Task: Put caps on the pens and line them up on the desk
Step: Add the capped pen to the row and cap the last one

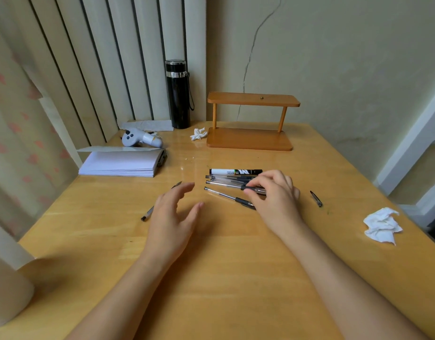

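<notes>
A black-and-white marker (233,171) lies across the middle of the wooden desk (236,266). Several clear gel pens (223,180) lie side by side just in front of it. My right hand (273,195) rests on their right ends, its fingertips pinching the grip of one pen (254,189). Another gel pen (226,196) lies slanted nearest me, partly under that hand. My left hand (173,212) hovers open to the left, holding nothing. Under it lies one more pen (148,213), mostly hidden. A loose black cap (316,198) lies to the right.
A stack of white paper (118,163), a white controller (140,138) and a black flask (177,94) stand at the back left. A small wooden shelf (250,119) is at the back. Crumpled tissues (380,227) (198,134) lie about. A paper roll (5,273) stands at the near left.
</notes>
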